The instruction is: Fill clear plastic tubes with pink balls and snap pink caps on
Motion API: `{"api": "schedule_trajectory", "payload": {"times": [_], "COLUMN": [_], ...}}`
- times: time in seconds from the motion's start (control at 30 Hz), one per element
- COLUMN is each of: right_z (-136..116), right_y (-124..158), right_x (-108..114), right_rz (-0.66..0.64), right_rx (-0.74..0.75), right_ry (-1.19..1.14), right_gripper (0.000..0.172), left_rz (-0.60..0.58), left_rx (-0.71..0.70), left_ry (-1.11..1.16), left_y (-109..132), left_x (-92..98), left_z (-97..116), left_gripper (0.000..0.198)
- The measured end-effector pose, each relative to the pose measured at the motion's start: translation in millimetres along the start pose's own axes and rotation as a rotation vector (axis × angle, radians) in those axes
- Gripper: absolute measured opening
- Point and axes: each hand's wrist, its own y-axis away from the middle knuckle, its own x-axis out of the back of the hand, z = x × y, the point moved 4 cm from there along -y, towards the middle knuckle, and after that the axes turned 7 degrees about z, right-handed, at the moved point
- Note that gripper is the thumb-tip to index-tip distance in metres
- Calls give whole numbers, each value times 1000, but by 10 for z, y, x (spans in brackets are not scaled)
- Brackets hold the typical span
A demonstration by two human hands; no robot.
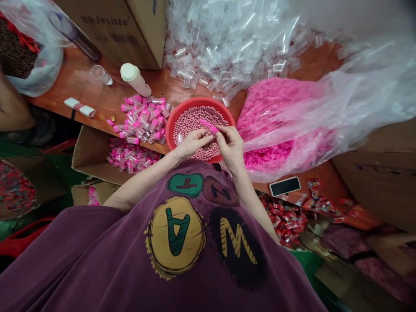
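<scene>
My left hand (192, 143) and my right hand (230, 145) meet over the near rim of a red bowl (182, 112) full of small pink beads. Both hands pinch a small tube with a pink cap (209, 126), held tilted between the fingertips. Left of the bowl lies a heap of filled, pink-capped tubes (144, 118) on the wooden table. More filled tubes sit in a cardboard box (92, 151) below the table edge.
A pile of empty clear tubes (234, 39) lies behind the bowl. A clear bag of pink caps (286, 117) is on the right. A phone (285, 186), a white bottle (134, 79), a small clear cup (99, 73) and cardboard cartons (120, 26) stand around.
</scene>
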Motion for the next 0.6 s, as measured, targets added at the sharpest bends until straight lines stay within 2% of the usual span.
{"api": "schedule_trajectory", "payload": {"times": [0.13, 0.23, 0.37, 0.4, 0.5, 0.53, 0.57, 0.6], "right_z": [-84, -88, -145, -152, 51, 181, 311, 410], "right_y": [81, 124, 205, 225, 204, 153, 88, 22], "right_x": [60, 42, 72, 118, 238, 241, 229, 196], "right_rz": [-56, -129, -202, -194, -200, -190, -146, -90], "right_rx": [60, 78, 71, 46, -63, -96, -119, -100], "right_ry": [130, 213, 231, 228, 215, 204, 200, 168], "right_gripper": [32, 37, 42, 42, 36, 33, 32, 33], "left_rz": [-7, 25, 68, 53, -18, -33, -133, -150], "left_rx": [56, 70, 10, 39, 53, 75, 157, 116], "left_ry": [-14, -44, -213, -259, -358, -295, -265, -259], "left_y": [56, -10, 6, 53, 86, 36, -16, -69], "left_x": [-40, -26, -17, -32, -81, -74, -81, -52], "left_z": [4, -44, -135, -174, -243, -225, -185, -32], "left_gripper": [44, 43, 47, 51, 54, 49, 47, 49]}}
